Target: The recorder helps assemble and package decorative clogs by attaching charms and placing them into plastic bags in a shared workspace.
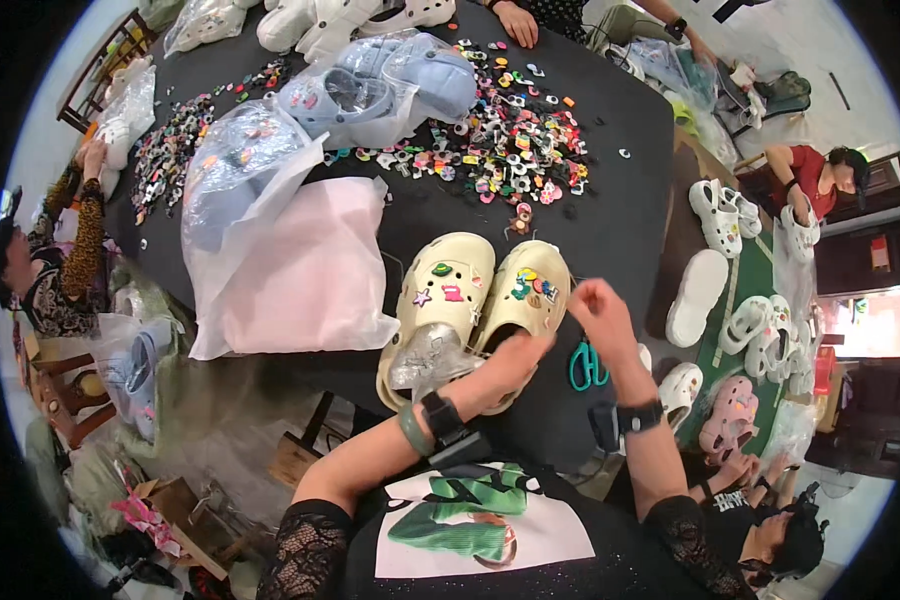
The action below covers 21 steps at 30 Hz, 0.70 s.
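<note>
At the table's near edge a pair of cream clogs point(480, 300) lies toes away, charms on their tops. The left hand point(515, 360) grips the right clog's heel; the right hand point(595, 305) hovers beside its toe, fingers pinched, contents unclear. The clogs look light, springy foam, easiest held by the heel rim. A pink bag point(305, 270) lies left; clear bags point(370, 90) of blue clogs sit beyond.

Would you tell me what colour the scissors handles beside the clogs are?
Teal green; the scissors show best in the head view, lying just right of the cream clogs.
</note>
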Available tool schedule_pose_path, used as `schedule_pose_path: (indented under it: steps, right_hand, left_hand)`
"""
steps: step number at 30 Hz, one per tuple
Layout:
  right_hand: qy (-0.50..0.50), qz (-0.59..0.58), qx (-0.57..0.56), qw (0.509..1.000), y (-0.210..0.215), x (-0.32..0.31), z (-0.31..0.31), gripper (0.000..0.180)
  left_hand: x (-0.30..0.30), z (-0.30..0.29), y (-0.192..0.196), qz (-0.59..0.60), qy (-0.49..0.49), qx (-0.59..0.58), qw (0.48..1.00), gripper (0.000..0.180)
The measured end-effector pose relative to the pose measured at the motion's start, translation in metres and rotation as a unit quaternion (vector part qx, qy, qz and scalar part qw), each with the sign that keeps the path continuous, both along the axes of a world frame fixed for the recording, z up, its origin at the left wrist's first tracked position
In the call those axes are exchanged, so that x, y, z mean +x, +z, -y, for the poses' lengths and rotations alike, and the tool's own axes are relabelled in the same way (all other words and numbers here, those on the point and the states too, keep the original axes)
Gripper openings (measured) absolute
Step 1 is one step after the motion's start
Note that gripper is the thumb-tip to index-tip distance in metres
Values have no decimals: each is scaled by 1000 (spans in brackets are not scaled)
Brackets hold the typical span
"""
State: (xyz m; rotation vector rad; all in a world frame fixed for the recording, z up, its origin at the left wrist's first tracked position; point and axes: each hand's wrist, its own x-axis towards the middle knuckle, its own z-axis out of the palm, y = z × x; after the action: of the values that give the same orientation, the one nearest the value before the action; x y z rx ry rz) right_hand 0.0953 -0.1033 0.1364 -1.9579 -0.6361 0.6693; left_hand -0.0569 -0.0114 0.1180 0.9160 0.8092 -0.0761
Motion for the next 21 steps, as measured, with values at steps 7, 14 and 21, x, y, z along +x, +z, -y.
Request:
schedule_pose_path:
  steps: [7, 14, 21]
  right_hand:
    - [110, 70, 8, 991, 41, -92, 33, 20]
    - [150, 155, -147, 965, 5, -144, -27, 67]
    - [-8, 240, -148, 959, -11, -179, -36, 88]
  left_hand:
    - [-94, -72, 101, 179, -210, 385, 881, 22]
    - [-144, -101, 26, 83, -242, 589, 767, 44]
    - [-132, -118, 3, 57, -304, 227, 924, 51]
